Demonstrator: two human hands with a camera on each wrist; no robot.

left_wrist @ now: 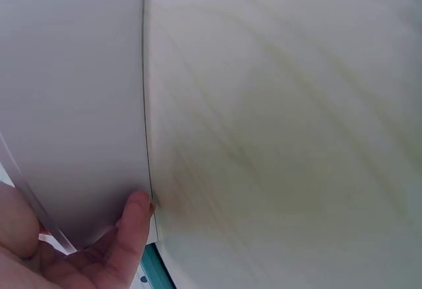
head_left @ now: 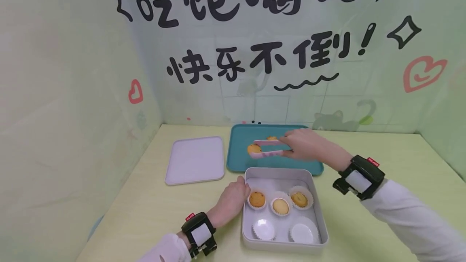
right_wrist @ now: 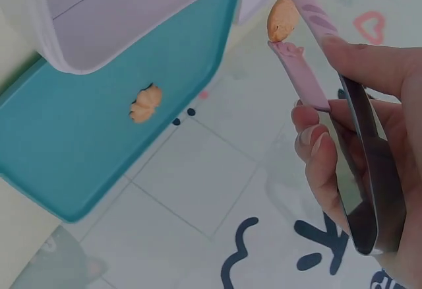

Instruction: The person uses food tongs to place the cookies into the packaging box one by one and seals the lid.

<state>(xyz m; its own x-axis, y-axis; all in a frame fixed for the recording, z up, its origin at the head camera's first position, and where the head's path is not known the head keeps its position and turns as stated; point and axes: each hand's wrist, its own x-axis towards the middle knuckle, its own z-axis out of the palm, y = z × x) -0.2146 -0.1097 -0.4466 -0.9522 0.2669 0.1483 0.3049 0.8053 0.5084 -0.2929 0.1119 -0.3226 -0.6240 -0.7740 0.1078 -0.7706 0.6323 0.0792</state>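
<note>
My right hand (head_left: 303, 144) grips metal tongs (right_wrist: 359, 163) with pink tips, above the teal tray (head_left: 238, 161). Between the tips is a small golden cake (right_wrist: 283, 20), lifted off the tray. Another cake (right_wrist: 146, 103), with a scalloped shape, lies on the tray. My left hand (head_left: 231, 197) pinches the left wall of a pale, deep square box (head_left: 280, 175), thumb and fingers at its far-left corner. Inside the box, three paper cups hold cakes (head_left: 257, 199) in a row. Nearer me stand two paper cups (head_left: 264, 229) with nothing in them.
A flat lilac tray (head_left: 195, 159) lies left of the teal tray on the yellowish table (head_left: 145, 221). Pale walls with printed characters (head_left: 225, 64) enclose the table at the back and sides. The box stands in front of the teal tray, close to its near edge.
</note>
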